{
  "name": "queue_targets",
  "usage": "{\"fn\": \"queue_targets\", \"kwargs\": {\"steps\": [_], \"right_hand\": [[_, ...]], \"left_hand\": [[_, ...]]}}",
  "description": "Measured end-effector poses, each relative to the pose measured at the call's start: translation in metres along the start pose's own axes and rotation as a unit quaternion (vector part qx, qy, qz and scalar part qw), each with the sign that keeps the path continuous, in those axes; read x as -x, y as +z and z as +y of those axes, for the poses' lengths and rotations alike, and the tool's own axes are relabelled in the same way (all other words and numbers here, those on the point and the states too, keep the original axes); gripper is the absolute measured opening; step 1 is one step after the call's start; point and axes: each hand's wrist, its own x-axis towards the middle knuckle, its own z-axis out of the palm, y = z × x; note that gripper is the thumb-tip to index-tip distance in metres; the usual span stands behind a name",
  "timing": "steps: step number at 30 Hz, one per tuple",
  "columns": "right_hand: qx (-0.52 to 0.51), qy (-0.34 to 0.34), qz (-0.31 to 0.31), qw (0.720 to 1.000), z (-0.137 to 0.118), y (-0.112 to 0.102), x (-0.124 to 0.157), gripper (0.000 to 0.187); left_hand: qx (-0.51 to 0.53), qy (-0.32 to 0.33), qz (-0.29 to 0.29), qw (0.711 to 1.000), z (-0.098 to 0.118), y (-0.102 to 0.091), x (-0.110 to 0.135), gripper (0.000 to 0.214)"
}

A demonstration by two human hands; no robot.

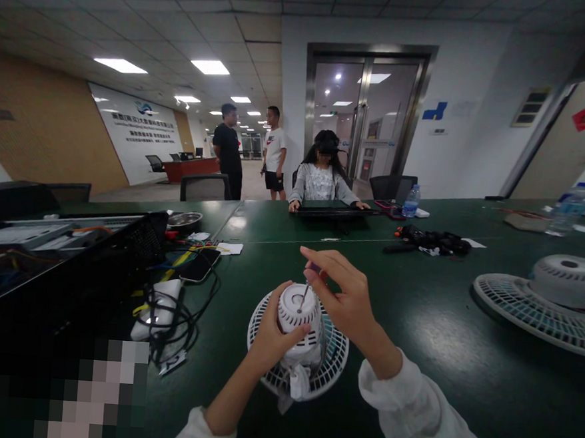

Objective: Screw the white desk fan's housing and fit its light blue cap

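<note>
A small white electric fan (pixel 299 349) lies grille-down on the green table, its motor housing facing up. My left hand (pixel 275 331) wraps round the side of that housing, thumb in front and fingers behind. Above it, my right hand (pixel 340 289) pinches the handle of a thin screwdriver (pixel 304 298). The screwdriver stands nearly upright, its tip at a screw hole on the top of the housing. Most of its handle is hidden by my fingers.
An open computer case (pixel 102 279) stands at the left, beside a white power strip (pixel 163 307) with tangled black cable and a phone (pixel 202 266). Another fan (pixel 542 303) lies at the right. Across the green table (pixel 411 387) a person (pixel 323 174) sits holding a dark panel (pixel 338 211).
</note>
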Motion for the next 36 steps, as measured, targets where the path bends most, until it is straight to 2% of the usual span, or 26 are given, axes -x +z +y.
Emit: {"fn": "queue_targets", "kwargs": {"steps": [2, 8, 15, 22, 28, 32, 36], "right_hand": [[0.014, 0.001, 0.002, 1.0, 0.0008, -0.0008, 0.0001, 0.035], [-0.026, -0.011, -0.046, 0.999, 0.0022, -0.0011, 0.0009, 0.045], [0.02, -0.027, -0.017, 0.999, 0.0011, 0.0015, 0.0008, 0.032], [-0.021, -0.018, -0.029, 0.999, -0.0026, -0.0009, 0.0002, 0.04], [0.009, -0.013, 0.0, 1.0, -0.0015, 0.0007, 0.0002, 0.028], [-0.019, 0.013, -0.013, 1.0, 0.0001, 0.0, 0.0013, 0.038], [-0.032, 0.0, -0.013, 0.999, 0.0007, 0.001, 0.0018, 0.041]], "left_hand": [[-0.006, -0.003, -0.004, 1.0, -0.0003, -0.0002, 0.0, 0.069], [-0.009, -0.008, 0.006, 1.0, -0.001, 0.0001, 0.0, 0.07], [-0.003, -0.013, 0.005, 1.0, -0.0003, 0.0006, 0.0004, 0.071], [-0.004, -0.014, -0.001, 1.0, 0.0036, 0.0005, 0.0005, 0.069], [-0.002, -0.013, -0.002, 1.0, 0.0001, -0.0002, 0.001, 0.069], [0.0, -0.005, -0.004, 1.0, 0.0004, -0.0003, 0.0001, 0.069], [0.004, -0.008, -0.002, 1.0, -0.0004, 0.0007, 0.0, 0.07]]}}
